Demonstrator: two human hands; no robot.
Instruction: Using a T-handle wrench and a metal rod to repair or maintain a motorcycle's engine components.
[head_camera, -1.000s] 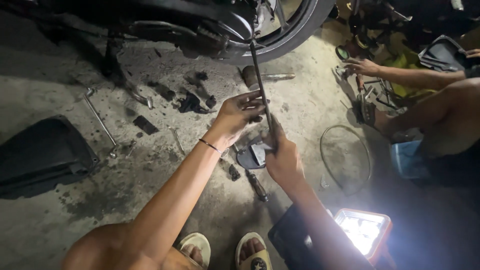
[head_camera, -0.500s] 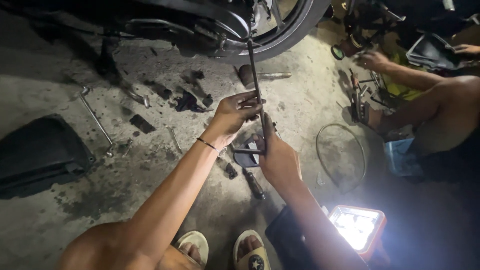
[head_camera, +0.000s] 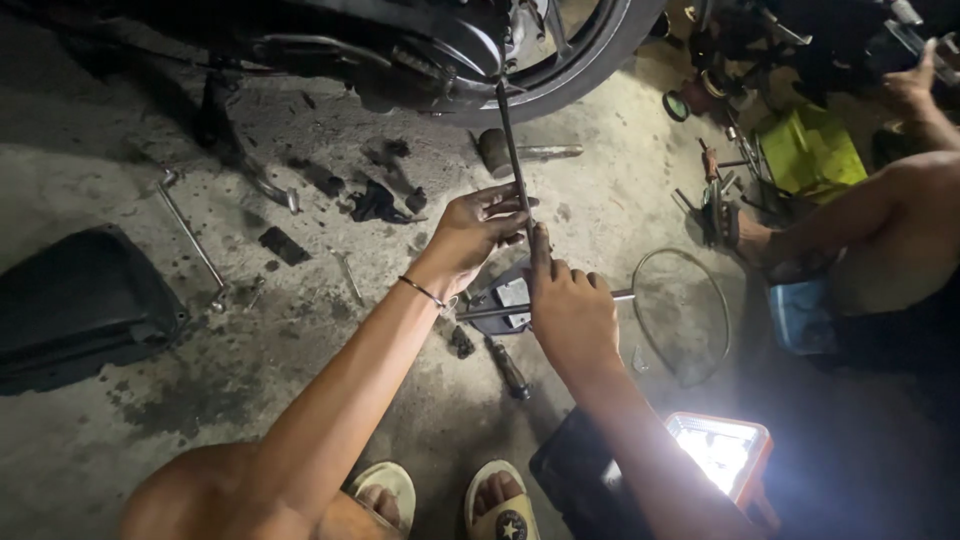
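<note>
Both hands, left (head_camera: 478, 228) and right (head_camera: 570, 308), had fingers closed round the long wrench (head_camera: 514, 160) below the wheel (head_camera: 590, 60). I judged greasy fingers might slip, jolting it off the bolt.

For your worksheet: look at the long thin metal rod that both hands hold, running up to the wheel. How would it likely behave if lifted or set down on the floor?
The rod looks straight between wheel and hands, so it is probably stiff rather than floppy. It appears to be dark metal, so likely heavy for its slimness. The left hand and right hand work among oily stains, so it may be slippery, and it might roll.
</note>
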